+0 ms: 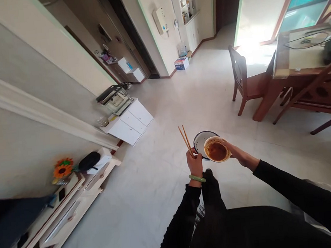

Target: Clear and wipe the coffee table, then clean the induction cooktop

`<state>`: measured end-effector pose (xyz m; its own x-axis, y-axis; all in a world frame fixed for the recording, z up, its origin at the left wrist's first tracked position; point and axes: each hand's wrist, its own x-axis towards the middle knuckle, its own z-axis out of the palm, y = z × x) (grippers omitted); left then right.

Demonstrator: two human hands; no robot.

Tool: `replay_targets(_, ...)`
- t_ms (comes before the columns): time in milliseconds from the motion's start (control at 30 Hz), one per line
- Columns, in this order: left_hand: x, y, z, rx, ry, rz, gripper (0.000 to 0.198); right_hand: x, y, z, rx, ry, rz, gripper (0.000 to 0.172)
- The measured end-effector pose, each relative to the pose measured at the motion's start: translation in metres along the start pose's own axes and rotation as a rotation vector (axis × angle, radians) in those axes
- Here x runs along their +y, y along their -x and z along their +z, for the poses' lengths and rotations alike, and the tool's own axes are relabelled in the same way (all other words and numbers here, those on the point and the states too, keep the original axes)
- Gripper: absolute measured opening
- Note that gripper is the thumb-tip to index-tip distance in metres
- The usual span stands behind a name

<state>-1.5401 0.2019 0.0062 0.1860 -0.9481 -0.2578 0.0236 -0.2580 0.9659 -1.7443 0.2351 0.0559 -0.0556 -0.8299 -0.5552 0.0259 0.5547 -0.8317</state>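
Chopsticks (185, 139) stick up from the left grip (195, 164), which is closed tight around them. Just right of it, the right grip (235, 152) is wrapped on a bowl (216, 150) with brown sauce inside. A white plate (200, 140) sits partly behind the bowl, between both grips. Below them is the pale floor (152, 113), and a wooden chair (241, 77) stands far beyond.

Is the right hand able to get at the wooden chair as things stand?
Probably not: the right hand holds the bowl, and the chair stands far off across the floor.
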Motion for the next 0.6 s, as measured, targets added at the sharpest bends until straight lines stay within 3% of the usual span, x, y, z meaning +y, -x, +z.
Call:
replay_targets(133, 0.01, -0.121, 0.088, -0.117, 0.026, -0.01, 0.023, -0.051, -0.105, -0.049, 0.129, -0.045, 0.063, 0.067)
replay_targets(367, 0.045, -0.311, 0.271, -0.367, 0.029, 0.007, 0.021, -0.144, -0.272, -0.166, 0.317, -0.133, 0.032, 0.066)
replay_targets(500, 0.048, -0.415, 0.368, -0.388, -0.005, 0.017, 0.022, -0.189, -0.386, -0.231, 0.332, -0.193, -0.036, 0.071)
replay_targets(600, 0.054, -0.494, 0.423, -0.328, -0.022, 0.022, 0.022, -0.229, -0.476, -0.268, 0.314, -0.188, -0.052, 0.075)
